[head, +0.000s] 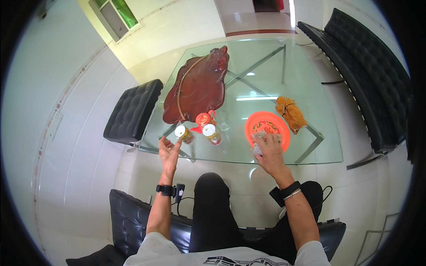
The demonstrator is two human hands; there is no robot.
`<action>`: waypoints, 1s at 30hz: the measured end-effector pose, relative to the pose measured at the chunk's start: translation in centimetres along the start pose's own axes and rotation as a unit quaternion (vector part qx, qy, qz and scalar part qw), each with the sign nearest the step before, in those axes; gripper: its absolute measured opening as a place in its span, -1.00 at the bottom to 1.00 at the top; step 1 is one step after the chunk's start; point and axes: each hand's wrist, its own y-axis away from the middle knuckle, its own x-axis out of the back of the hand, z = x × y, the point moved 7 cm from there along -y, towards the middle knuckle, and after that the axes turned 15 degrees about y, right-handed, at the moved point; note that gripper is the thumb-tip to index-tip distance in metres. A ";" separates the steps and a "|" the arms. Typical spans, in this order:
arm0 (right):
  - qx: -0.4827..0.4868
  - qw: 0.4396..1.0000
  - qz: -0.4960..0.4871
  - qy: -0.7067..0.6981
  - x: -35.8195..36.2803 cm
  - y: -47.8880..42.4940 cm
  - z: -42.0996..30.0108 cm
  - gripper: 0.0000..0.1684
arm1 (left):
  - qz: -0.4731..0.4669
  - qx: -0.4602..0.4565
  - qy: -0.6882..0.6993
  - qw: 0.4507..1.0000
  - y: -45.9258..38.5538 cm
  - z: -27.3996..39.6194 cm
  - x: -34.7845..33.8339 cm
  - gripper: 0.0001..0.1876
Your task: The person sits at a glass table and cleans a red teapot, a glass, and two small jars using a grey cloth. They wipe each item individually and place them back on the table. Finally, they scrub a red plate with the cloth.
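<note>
My left hand (169,153) is held up at the table's near edge with its fingers apart and nothing in it. Just beyond its fingers stands a clear jar with a white lid (180,131). A second white-lidded jar (213,136) is to the right, in front of a red teapot (203,119). My right hand (271,153) grips a crumpled greyish cloth (257,149) over the near side of an orange-red plastic plate (248,128). A floral pattern shows on the plate's bottom. My fingers hide part of the cloth.
On the glass table (233,156), a carved dark-red wooden tray (203,86) carries a tan hose (180,89). A bundled orange cloth (291,114) lies right of the plate. A black tufted stool (134,111) stands left, a black sofa (359,73) right.
</note>
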 end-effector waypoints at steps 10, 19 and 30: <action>0.079 0.990 0.109 -0.041 5.6 1.0 -4.8 -0.28 | -0.311 0.230 0.301 0.871 9.9 9.9 -16.5 -0.60; 0.110 0.982 0.055 -0.146 5.6 1.1 -5.8 -0.37 | -0.340 0.342 0.408 0.775 13.1 7.1 -22.3 -0.43; -0.119 0.987 0.007 0.108 -0.2 -0.2 1.9 -0.55 | -0.293 0.231 0.428 0.823 12.3 7.4 -21.6 -0.49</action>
